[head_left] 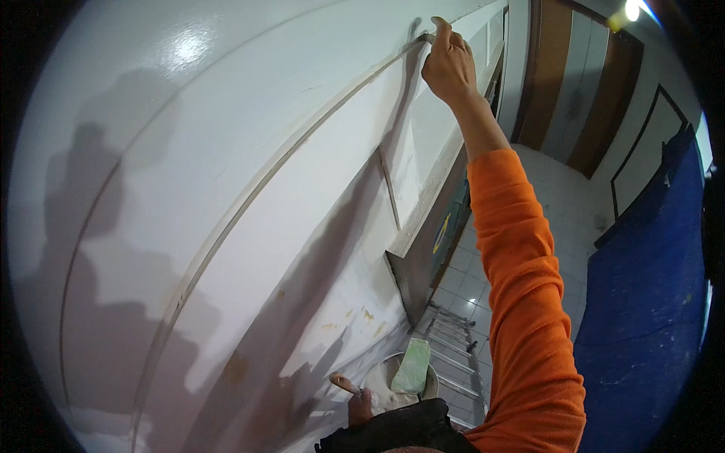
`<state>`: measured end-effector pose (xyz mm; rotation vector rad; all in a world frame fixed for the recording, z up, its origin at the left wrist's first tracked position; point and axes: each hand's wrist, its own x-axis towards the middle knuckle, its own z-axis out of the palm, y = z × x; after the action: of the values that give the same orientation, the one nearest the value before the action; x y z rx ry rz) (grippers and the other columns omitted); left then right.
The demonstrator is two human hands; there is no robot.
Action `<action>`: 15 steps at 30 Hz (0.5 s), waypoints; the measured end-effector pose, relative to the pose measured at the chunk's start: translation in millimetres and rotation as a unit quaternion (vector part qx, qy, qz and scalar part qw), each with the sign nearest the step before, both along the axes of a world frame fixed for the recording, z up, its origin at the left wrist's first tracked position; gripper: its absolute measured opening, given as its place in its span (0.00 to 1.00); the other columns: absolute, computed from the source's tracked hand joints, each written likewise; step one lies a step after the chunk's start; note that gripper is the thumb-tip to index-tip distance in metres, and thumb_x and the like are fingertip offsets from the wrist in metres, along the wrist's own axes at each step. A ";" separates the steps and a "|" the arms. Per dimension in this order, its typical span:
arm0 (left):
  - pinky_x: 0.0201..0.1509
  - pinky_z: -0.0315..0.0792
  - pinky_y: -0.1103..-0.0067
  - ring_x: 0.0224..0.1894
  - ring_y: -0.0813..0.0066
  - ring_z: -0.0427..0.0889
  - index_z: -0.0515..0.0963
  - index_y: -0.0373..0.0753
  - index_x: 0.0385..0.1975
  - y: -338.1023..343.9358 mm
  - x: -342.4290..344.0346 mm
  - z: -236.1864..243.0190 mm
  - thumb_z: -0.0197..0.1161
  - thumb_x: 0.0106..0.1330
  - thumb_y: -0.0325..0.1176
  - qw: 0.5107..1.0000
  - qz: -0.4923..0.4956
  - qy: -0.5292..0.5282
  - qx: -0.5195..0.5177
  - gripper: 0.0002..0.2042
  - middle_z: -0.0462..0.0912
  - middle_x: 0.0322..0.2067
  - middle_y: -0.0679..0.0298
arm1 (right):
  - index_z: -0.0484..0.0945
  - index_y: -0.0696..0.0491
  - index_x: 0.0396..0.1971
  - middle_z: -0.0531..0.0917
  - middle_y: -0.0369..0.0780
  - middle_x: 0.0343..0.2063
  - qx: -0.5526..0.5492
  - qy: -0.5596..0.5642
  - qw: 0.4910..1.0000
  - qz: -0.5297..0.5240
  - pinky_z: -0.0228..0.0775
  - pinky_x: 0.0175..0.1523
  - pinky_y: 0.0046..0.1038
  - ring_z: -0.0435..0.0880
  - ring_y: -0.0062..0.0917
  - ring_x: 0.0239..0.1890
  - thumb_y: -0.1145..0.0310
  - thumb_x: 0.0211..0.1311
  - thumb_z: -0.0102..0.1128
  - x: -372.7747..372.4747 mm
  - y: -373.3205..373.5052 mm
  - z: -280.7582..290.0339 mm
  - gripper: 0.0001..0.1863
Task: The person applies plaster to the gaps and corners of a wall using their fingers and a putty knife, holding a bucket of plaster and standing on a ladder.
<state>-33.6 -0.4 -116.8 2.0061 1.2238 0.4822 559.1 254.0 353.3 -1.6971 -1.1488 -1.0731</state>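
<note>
A: What's the right hand point(451, 68) up to?
B: It's raised at the end of an orange sleeve point(521, 257), gripping a small tool point(429, 37) against the long seam point(306, 136) in the pale wall point(226, 98). Most of the tool is hidden, so I can't tell its kind.
A: And the left hand point(360, 408)?
B: Low down, grasping a wooden-handled tool point(343, 383), the handle's end poking out.
A: What's near it?
B: A bucket point(384, 371), just beside it, with a green slab point(412, 368) across its mouth.

Two grips point(451, 66) point(361, 408); one bucket point(382, 375); one ladder point(453, 346)
</note>
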 end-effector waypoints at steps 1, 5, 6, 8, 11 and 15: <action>0.38 0.67 0.52 0.38 0.32 0.77 0.77 0.28 0.40 0.7 11.1 21.1 0.52 0.74 0.47 0.999 0.031 -0.023 -0.035 0.22 0.79 0.32 0.36 | 0.54 0.62 0.65 0.84 0.57 0.37 -0.008 0.011 1.000 0.005 0.65 0.65 0.45 0.77 0.53 0.55 0.79 0.54 0.56 -1.7 -4.1 -0.8 0.37; 0.38 0.66 0.51 0.39 0.34 0.78 0.77 0.26 0.40 -0.3 21.7 53.1 0.52 0.74 0.44 0.999 0.005 -0.032 0.040 0.21 0.79 0.32 0.37 | 0.53 0.62 0.65 0.82 0.57 0.42 0.005 0.030 0.999 0.033 0.71 0.60 0.44 0.78 0.52 0.54 0.82 0.53 0.56 -26.8 -6.8 -0.2 0.38; 0.38 0.66 0.51 0.39 0.35 0.78 0.76 0.26 0.40 -0.4 21.1 56.2 0.52 0.74 0.44 0.998 -0.004 -0.034 0.047 0.21 0.79 0.32 0.37 | 0.52 0.62 0.66 0.82 0.58 0.42 0.002 0.031 0.999 0.043 0.71 0.60 0.44 0.78 0.53 0.53 0.82 0.53 0.57 -34.3 -8.1 0.7 0.39; 0.39 0.67 0.52 0.40 0.35 0.78 0.76 0.25 0.42 1.9 19.1 51.8 0.52 0.75 0.45 0.999 -0.007 -0.047 0.027 0.22 0.80 0.33 0.37 | 0.50 0.63 0.67 0.82 0.58 0.42 -0.004 0.031 0.997 0.063 0.71 0.60 0.45 0.78 0.53 0.53 0.81 0.53 0.57 -51.3 -11.9 3.5 0.40; 0.40 0.68 0.54 0.40 0.35 0.78 0.76 0.25 0.42 4.2 16.7 29.0 0.50 0.76 0.46 0.978 -0.066 -0.034 0.195 0.23 0.80 0.34 0.38 | 0.38 0.63 0.72 0.80 0.62 0.44 -0.013 0.071 0.994 0.087 0.72 0.59 0.45 0.79 0.56 0.52 0.79 0.53 0.60 -88.0 -18.5 7.0 0.50; 0.41 0.68 0.55 0.41 0.33 0.77 0.75 0.25 0.43 3.2 44.6 101.0 0.49 0.76 0.45 0.987 0.049 -0.116 -0.104 0.22 0.80 0.35 0.38 | 0.31 0.62 0.73 0.78 0.66 0.46 -0.012 0.143 0.982 0.121 0.75 0.56 0.45 0.81 0.57 0.48 0.79 0.53 0.60 -122.0 -31.5 6.0 0.54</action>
<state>11.1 2.8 -15.8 1.6704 1.1794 0.5938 437.2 222.5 359.3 -1.6186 -1.1488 -0.6440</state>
